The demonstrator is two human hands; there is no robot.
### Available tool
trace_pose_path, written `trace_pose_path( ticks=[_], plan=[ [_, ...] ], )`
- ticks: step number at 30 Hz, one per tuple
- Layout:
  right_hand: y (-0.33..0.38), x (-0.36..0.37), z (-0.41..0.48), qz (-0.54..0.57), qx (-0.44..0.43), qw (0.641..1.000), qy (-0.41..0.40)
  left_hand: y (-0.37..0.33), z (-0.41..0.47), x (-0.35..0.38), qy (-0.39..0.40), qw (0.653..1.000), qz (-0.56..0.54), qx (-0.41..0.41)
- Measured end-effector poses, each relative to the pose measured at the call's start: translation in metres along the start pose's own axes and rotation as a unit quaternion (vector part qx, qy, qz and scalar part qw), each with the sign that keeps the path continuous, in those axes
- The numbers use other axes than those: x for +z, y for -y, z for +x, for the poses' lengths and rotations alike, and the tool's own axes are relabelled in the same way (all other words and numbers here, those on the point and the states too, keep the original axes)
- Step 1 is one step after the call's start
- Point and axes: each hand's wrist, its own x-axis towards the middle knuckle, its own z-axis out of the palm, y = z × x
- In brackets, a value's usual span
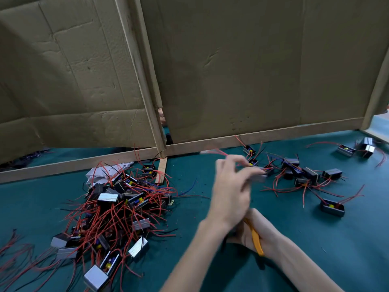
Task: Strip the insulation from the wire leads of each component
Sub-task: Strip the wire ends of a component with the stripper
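no text or label can be read.

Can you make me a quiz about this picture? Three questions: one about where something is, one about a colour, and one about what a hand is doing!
1. Where does the big heap of small grey box components with red wire leads lie?
A. In a bucket
B. On the left part of the green table cover
C. On a shelf

2. What colour is the handle of the hand tool held by the right hand?
A. Blue
B. White
C. Yellow

3. What is the left hand doing?
A. Pinching a blurred grey component
B. Lying flat on the table
C. Holding a cup

Answers:
1 B: the tangle sits on the cover, left of both hands.
2 C: a yellow handle sticks out from the curled fingers.
3 A: its fingertips pinch the component.
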Motion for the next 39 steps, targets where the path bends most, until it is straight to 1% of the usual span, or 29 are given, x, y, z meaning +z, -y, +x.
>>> trace_pose_path(
  ticks=[2,3,4,6,7,8,9,11,13,14,16,19,22,24,26,28,30,32,34,36,37,39],
  plan=[
    [-0.001,-0.001,0.001,0.028,-0.010,1.000,0.000,-0.013,0.013,0.026,0.048,0.998,-0.037,-0.017],
    [0.000,-0.002,0.001,0.036,-0.010,0.999,-0.008,-0.018,0.020,0.037,0.090,0.994,-0.051,-0.032],
    [0.000,-0.003,0.001,0.037,-0.007,0.999,-0.018,-0.022,0.026,0.044,0.146,0.987,-0.055,-0.045],
    [0.000,-0.006,0.003,0.053,-0.009,0.998,-0.033,-0.026,0.032,0.050,0.268,0.961,-0.038,-0.052],
    [0.001,-0.007,0.004,0.064,-0.018,0.997,-0.032,-0.025,0.032,0.049,0.302,0.952,-0.033,-0.048],
    [0.002,-0.008,0.005,0.067,-0.025,0.997,-0.024,-0.022,0.029,0.044,0.306,0.950,-0.033,-0.043],
    [0.003,-0.007,0.005,0.061,-0.026,0.998,-0.014,-0.018,0.026,0.035,0.292,0.955,-0.031,-0.044],
    [0.003,-0.005,0.003,0.038,-0.014,0.999,-0.002,-0.004,0.021,0.011,0.228,0.970,0.003,-0.087],
    [0.001,-0.006,0.005,0.021,0.008,1.000,-0.004,0.019,0.022,-0.017,0.163,0.970,0.092,-0.155],
    [0.001,-0.006,0.005,0.018,0.016,1.000,-0.006,0.030,0.024,-0.033,0.149,0.959,0.152,-0.188],
    [0.001,-0.006,0.005,0.022,0.024,0.999,-0.005,0.049,0.031,-0.062,0.152,0.922,0.260,-0.244],
    [0.001,-0.006,0.005,0.035,0.027,0.999,-0.005,0.083,0.057,-0.099,0.193,0.870,0.337,-0.305],
    [0.002,-0.006,0.006,0.031,0.025,0.999,-0.014,0.125,0.092,-0.127,0.292,0.810,0.387,-0.329],
    [0.002,-0.006,0.005,0.026,0.023,0.999,-0.015,0.152,0.099,-0.136,0.357,0.767,0.412,-0.339],
    [0.002,-0.008,0.005,0.025,0.023,0.999,-0.009,0.180,0.092,-0.142,0.394,0.734,0.415,-0.365],
    [0.003,-0.010,0.005,0.026,0.023,0.999,0.000,0.204,0.080,-0.145,0.400,0.723,0.404,-0.392],
    [0.003,-0.010,0.006,0.029,0.024,0.999,0.006,0.217,0.071,-0.145,0.406,0.720,0.379,-0.417],
    [0.004,-0.010,0.007,0.031,0.024,0.999,0.011,0.222,0.069,-0.142,0.400,0.730,0.347,-0.433],
    [0.004,-0.010,0.007,0.028,0.025,0.999,0.014,0.226,0.069,-0.140,0.365,0.754,0.330,-0.435],
    [0.004,-0.010,0.007,0.024,0.025,0.999,0.016,0.226,0.069,-0.136,0.325,0.767,0.358,-0.421],
    [0.004,-0.010,0.007,0.023,0.026,0.999,0.017,0.225,0.069,-0.132,0.312,0.765,0.383,-0.414],
    [0.004,-0.010,0.007,0.024,0.026,0.999,0.017,0.221,0.068,-0.123,0.305,0.746,0.427,-0.409]
  ],
)
